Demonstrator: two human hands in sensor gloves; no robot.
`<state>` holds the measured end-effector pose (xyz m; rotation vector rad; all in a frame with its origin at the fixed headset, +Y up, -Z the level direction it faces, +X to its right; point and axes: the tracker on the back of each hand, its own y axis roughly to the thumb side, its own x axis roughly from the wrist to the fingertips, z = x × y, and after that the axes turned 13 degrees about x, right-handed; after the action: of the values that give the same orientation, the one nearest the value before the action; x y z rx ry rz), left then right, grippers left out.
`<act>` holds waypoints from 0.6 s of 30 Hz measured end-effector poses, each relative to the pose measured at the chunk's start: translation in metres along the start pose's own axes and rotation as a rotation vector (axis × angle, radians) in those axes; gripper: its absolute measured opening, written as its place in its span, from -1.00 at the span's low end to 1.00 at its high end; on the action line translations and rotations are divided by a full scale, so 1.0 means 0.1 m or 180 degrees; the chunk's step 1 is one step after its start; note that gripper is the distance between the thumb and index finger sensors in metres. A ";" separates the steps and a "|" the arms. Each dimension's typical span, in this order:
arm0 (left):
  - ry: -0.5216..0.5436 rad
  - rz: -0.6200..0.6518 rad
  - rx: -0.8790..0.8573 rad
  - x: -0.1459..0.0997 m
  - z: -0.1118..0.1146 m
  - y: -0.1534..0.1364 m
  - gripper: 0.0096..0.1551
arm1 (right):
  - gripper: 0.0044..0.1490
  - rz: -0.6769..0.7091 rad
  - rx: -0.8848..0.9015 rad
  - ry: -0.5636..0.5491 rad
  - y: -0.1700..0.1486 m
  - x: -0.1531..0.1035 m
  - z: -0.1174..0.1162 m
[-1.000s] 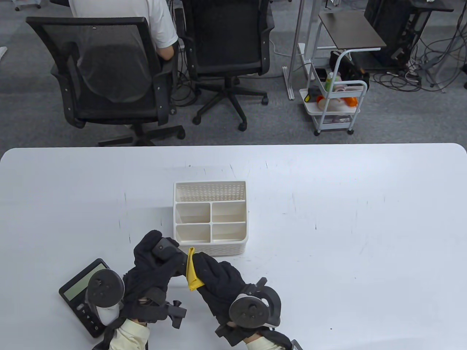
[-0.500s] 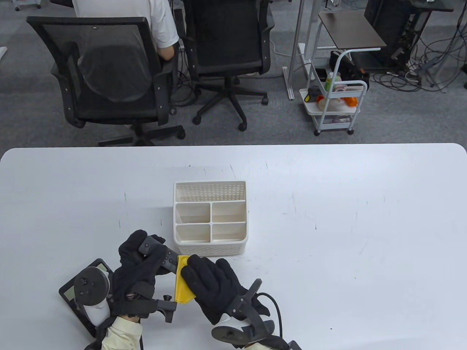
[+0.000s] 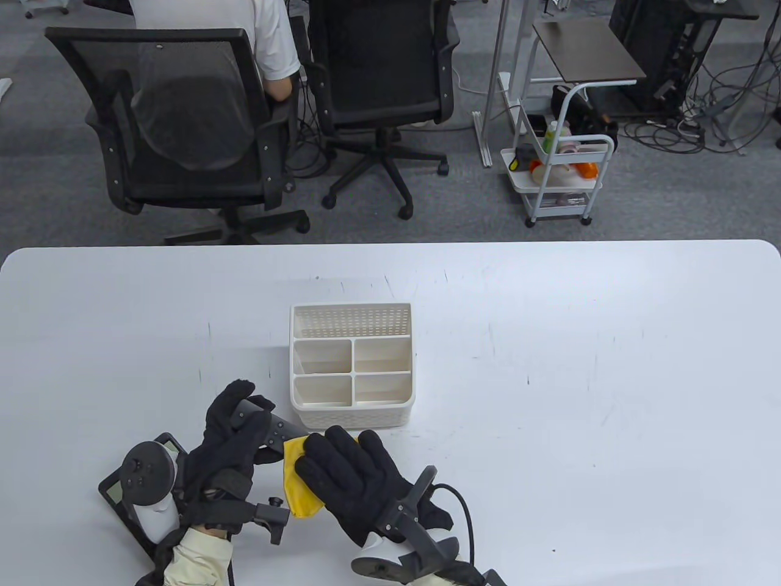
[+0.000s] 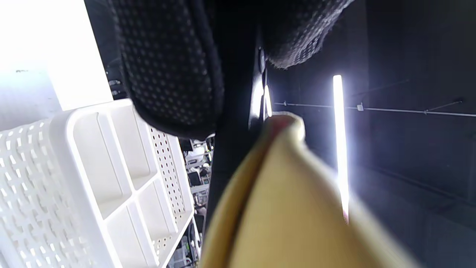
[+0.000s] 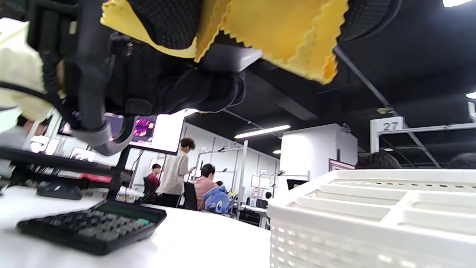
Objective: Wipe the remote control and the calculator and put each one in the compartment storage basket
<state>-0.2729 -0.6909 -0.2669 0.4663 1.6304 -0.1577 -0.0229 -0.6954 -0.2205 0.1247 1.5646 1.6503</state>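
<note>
Two sets of fingers are engaged: your left hand (image 3: 235,430) has its fingers curled round the remote control (image 3: 263,424), and the fingers of your right hand (image 3: 351,473) lie flat on the yellow cloth (image 3: 298,482), pressing it against the near end of the remote. Over the last second the remote has been turned from steeply raised to lying low and nearly level, its button face upward, and the cloth has changed from a narrow folded strip hanging off the right hand to a broad pad spread under that hand. Judge this as the wiping stroke along the remote being under way; the remote is not yet ready for storage. The calculator (image 3: 125,506) lies on the counter (image 3: 549,366) beneath your left wrist and tracker, untouched, so half of the wiping remains. The compartment storage basket (image 3: 352,415) stands just beyond both hands, all visible compartments empty; the right wrist view shows its near wall (image 5: 372,238) close to the cloth. Room is tight forward: a long stroke toward the basket risks striking its rim. Open counter lies to your right and well to the left of the basket. The near counter edge is close under both wrists, so keep the calculator from being nudged toward it.
</note>
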 end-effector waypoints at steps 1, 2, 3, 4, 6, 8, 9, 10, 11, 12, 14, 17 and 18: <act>-0.0074 0.0001 -0.0096 0.00 0.01 0.00 -0.38 | -0.32 -0.0101 0.0060 -0.0072 -0.04 0.00 0.02; -0.0106 0.0002 -0.0160 0.00 0.03 0.01 -0.39 | -0.31 -0.0209 0.0133 -0.0128 -0.07 -0.01 0.04; -0.0126 0.0004 -0.0172 -0.01 0.03 0.02 -0.40 | -0.31 -0.0310 0.0218 -0.0181 -0.11 -0.02 0.05; -0.0141 0.0038 -0.0150 -0.01 0.04 0.03 -0.40 | -0.31 -0.0463 0.0393 -0.0251 -0.16 -0.03 0.07; -0.0145 0.0132 -0.0082 -0.01 0.06 0.06 -0.40 | -0.31 -0.0722 0.0703 -0.0352 -0.25 -0.06 0.08; -0.0158 0.0254 -0.0016 -0.01 0.07 0.09 -0.40 | -0.31 -0.1027 0.1118 -0.0524 -0.35 -0.09 0.11; -0.0150 0.0285 0.0003 -0.01 0.07 0.10 -0.40 | -0.32 -0.1126 0.1290 -0.0572 -0.38 -0.10 0.11; -0.0128 0.0354 0.0036 -0.01 0.08 0.11 -0.40 | -0.32 -0.1293 0.1575 -0.0630 -0.43 -0.11 0.11; -0.0122 0.0394 0.0070 -0.01 0.08 0.12 -0.40 | -0.32 -0.1393 0.1764 -0.0662 -0.46 -0.12 0.11; -0.0115 0.0438 0.0114 -0.03 0.07 0.13 -0.41 | -0.33 -0.1526 0.2028 -0.0726 -0.50 -0.13 0.10; -0.0094 0.0524 0.0128 -0.02 0.09 0.15 -0.41 | -0.33 -0.1670 0.2378 -0.0816 -0.57 -0.16 0.09; -0.0304 0.0663 0.0038 -0.01 0.14 0.16 -0.44 | -0.33 -0.1733 0.2826 -0.0795 -0.64 -0.18 0.07; -0.0391 0.0713 -0.0043 0.00 0.17 0.16 -0.44 | -0.33 -0.1728 0.2998 -0.0718 -0.65 -0.18 0.05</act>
<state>-0.2509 -0.6826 -0.2662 0.6133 1.4475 -0.0073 0.0233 -0.7114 -0.2675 0.3267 1.8599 0.3921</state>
